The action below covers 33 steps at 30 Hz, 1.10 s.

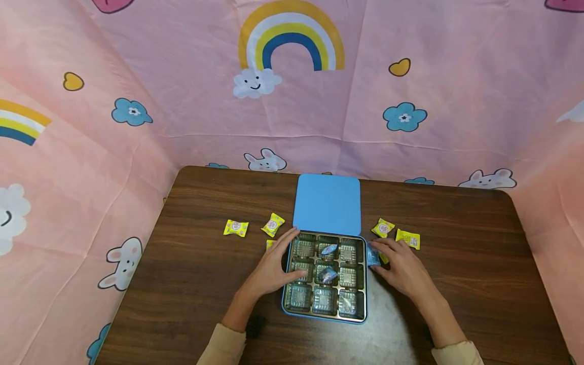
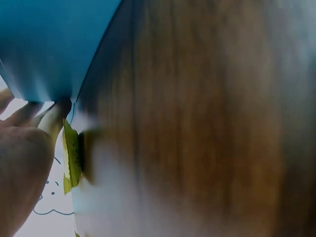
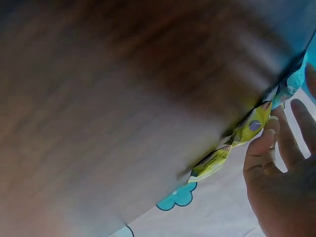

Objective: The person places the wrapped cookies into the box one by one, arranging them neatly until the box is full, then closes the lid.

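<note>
the left hand [image 1: 272, 267], thumb and fingers spread apart, rests on the edge of the compartmented tin [image 1: 323, 319] to its right, while the right hand [image 1: 403, 263] has thumb and fingertips about a blue packet [image 1: 372, 257] just to its left, pinched or not i cannot tell, with yellow packets [image 1: 408, 239] just beyond it.

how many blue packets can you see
3: one blue packet in the centre of the tin, another directly beyond it, a third outside, beside the right hand; more may be hidden.

Brn tbl [image 1: 479, 263] | blue tin [image 1: 325, 318], ctr | lid [image 1: 327, 205] behind | ylw pkts [image 1: 235, 228] L+R | blue pkt [image 1: 372, 256] R
</note>
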### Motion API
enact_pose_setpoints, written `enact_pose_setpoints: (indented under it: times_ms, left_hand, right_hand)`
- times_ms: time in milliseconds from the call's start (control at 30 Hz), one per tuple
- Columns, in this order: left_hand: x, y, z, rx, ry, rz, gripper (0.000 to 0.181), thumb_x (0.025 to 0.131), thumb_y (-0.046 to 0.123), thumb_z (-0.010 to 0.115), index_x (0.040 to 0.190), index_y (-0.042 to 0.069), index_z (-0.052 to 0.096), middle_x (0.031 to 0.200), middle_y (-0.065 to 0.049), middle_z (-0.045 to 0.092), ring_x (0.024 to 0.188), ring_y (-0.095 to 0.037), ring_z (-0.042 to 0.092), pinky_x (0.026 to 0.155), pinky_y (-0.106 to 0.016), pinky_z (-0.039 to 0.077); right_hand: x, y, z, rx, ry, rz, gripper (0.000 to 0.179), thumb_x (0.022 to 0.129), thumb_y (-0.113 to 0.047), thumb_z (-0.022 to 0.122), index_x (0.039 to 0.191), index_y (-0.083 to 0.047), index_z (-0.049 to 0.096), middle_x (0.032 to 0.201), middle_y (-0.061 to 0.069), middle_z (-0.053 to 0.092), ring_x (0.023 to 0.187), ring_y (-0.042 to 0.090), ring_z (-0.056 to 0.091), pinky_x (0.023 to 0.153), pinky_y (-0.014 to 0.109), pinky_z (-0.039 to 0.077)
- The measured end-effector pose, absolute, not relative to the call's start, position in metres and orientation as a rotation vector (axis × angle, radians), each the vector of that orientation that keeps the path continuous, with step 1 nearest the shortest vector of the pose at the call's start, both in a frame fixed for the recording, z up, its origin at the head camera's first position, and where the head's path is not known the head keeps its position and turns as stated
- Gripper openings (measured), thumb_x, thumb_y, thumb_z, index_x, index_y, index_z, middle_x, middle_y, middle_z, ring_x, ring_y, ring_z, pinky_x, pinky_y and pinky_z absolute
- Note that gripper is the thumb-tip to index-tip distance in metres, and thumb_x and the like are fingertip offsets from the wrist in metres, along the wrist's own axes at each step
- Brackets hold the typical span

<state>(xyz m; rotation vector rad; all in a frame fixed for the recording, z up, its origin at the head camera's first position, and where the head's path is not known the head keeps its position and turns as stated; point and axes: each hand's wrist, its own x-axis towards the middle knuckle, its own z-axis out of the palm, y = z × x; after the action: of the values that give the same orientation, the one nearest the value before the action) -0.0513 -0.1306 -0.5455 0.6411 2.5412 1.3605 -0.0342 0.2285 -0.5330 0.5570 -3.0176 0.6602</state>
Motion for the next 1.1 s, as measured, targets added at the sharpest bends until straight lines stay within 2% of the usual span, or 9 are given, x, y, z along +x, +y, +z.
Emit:
enact_pose_setpoints:
  times_ms: [267, 400, 700, 867, 1100]
  left_hand:
    - [-0.0471, -0.1259, -0.5466, 0.551, 2.540, 1.368, 0.098, 0.083, 0.034, 0.082, 0.160, 0.023, 0.023, 0.163, 0.006, 0.021, 0.148, -0.029, 0.024, 0.107, -0.069, 0.029]
    - [-0.0465, -0.1260, -0.5473, 0.535, 2.515, 1.373, 0.097, 0.084, 0.037, 0.081, 0.160, 0.023, 0.022, 0.164, 0.007, 0.019, 0.148, -0.028, 0.023, 0.107, -0.068, 0.029]
    - [-0.0471, -0.1258, -0.5473, 0.561, 2.512, 1.389, 0.095, 0.085, 0.038, 0.079, 0.160, 0.022, 0.022, 0.163, 0.006, 0.020, 0.148, -0.026, 0.025, 0.107, -0.064, 0.034]
    - [-0.0467, -0.1260, -0.5474, 0.572, 2.516, 1.385, 0.095, 0.086, 0.040, 0.079, 0.160, 0.021, 0.022, 0.164, 0.005, 0.020, 0.148, -0.027, 0.024, 0.107, -0.065, 0.034]
    - [-0.0462, -0.1274, -0.5477, 0.552, 2.493, 1.426, 0.095, 0.086, 0.031, 0.080, 0.160, 0.020, 0.022, 0.164, 0.004, 0.021, 0.148, -0.027, 0.023, 0.109, -0.065, 0.031]
  right_hand:
    - [-0.0348, 0.2289, -0.5365, 0.600, -3.005, 0.618, 0.059, 0.076, -0.019, 0.087, 0.130, -0.007, 0.065, 0.125, 0.011, 0.063, 0.115, 0.036, 0.056, 0.102, 0.059, 0.041]
    - [-0.0347, 0.2293, -0.5384, 0.607, -2.996, 0.608, 0.059, 0.076, -0.019, 0.088, 0.129, -0.007, 0.065, 0.123, 0.010, 0.064, 0.114, 0.035, 0.058, 0.102, 0.058, 0.042]
    - [-0.0348, 0.2294, -0.5387, 0.642, -2.926, 0.588, 0.056, 0.073, -0.018, 0.090, 0.125, -0.008, 0.068, 0.115, 0.006, 0.066, 0.104, 0.029, 0.063, 0.088, 0.049, 0.053]
    - [-0.0342, 0.2298, -0.5375, 0.640, -2.917, 0.580, 0.055, 0.072, -0.018, 0.090, 0.122, -0.009, 0.070, 0.112, 0.007, 0.067, 0.099, 0.028, 0.065, 0.083, 0.048, 0.055]
    - [-0.0332, 0.2279, -0.5374, 0.576, -2.949, 0.600, 0.058, 0.071, -0.018, 0.091, 0.125, -0.012, 0.068, 0.108, 0.006, 0.063, 0.088, 0.026, 0.065, 0.074, 0.046, 0.056]
